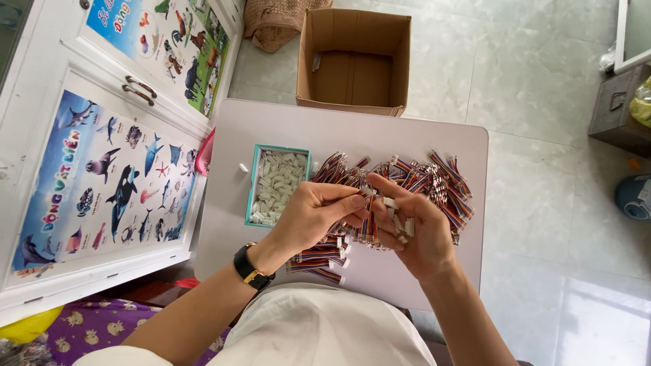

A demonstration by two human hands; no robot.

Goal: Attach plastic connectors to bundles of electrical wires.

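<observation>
— While both hands are raised over the small white table [271,122], what does each one hold?

— The left hand [315,213], with a black wristwatch [251,270] on its wrist, has its fingers curled in, thumb and forefinger pinched on the end of a thin bundle of coloured wires [369,227] that hangs down between the two hands. The right hand [413,227] is half cupped, palm turned up, with several small white plastic connectors [400,220] lying loose against its fingers; its forefinger and thumb reach across to meet the left fingertips at the wire's end.

— Is a connector already on that wire?

— I cannot tell; the meeting point is too small to read.

— Where is the rest of the stock?

— A broad heap of multicoloured wire harnesses [434,179] lies on the table just beyond the hands. A smaller pile of harnesses with white plugs at their ends [319,261] lies under the left hand, nearer the person. To the left of the heap stands a shallow teal-rimmed tray [255,183] filled with more white connectors.

— And around the table?

— An open cardboard box [352,57] stands on the tiled floor at the far edge, touching or nearly touching the table. A white cabinet [41,68] with animal posters [108,183] runs along the left.
</observation>
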